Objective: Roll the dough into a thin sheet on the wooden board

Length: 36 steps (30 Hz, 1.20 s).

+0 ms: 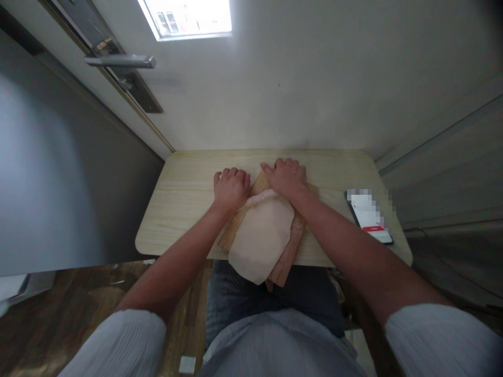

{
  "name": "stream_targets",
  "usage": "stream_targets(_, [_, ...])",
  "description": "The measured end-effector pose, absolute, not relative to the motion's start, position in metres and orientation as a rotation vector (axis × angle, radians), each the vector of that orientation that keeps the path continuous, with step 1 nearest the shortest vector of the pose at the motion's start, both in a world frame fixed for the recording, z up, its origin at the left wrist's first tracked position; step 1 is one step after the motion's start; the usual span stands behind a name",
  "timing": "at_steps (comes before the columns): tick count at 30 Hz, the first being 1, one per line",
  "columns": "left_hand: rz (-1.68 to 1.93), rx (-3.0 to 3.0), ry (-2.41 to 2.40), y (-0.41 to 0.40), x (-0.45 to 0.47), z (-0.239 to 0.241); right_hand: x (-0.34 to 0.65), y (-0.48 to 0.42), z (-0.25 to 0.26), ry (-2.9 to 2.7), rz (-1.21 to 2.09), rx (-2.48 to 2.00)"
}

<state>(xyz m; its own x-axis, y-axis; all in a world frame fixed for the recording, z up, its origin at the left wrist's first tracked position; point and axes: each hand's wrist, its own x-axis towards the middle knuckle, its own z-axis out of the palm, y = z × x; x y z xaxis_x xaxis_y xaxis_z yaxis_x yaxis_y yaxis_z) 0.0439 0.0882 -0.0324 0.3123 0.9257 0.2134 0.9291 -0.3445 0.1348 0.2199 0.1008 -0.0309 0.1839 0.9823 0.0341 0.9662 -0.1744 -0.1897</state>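
Note:
A flat sheet of pale dough (pixel 261 235) lies on a wooden board (pixel 288 251) that overhangs the near edge of a light wooden table (pixel 184 193). My left hand (pixel 231 187) sits at the dough's far left end with its fingers curled into a fist. My right hand (pixel 286 176) rests at the far right end, fingers curled down, the forefinger pointing left. Between both hands the dough's far edge is rolled up (pixel 260 197). Whether something lies under the hands is hidden.
A phone (pixel 369 215) with a lit screen lies on the table's right side. A white wall stands behind the table, and a door with a metal handle (pixel 120 61) is at the left. My legs are under the table's near edge.

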Motion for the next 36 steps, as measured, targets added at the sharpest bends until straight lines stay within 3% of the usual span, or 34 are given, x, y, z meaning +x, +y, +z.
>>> stream_targets(13, [-0.374, -2.558, -1.777, 0.079, 0.045, -0.03, 0.222, 0.095, -0.034, -1.893, 0.091, -2.246])
stream_targets(29, [-0.524, -2.565, -1.754, 0.001, 0.062, -0.034, 0.241, 0.003, -0.041, -1.887, -0.122, -2.151])
stream_targets(36, [-0.501, -2.447, -1.905, 0.0, 0.072, -0.038, 0.24, 0.006, -0.044, -1.866, -0.124, -2.197])
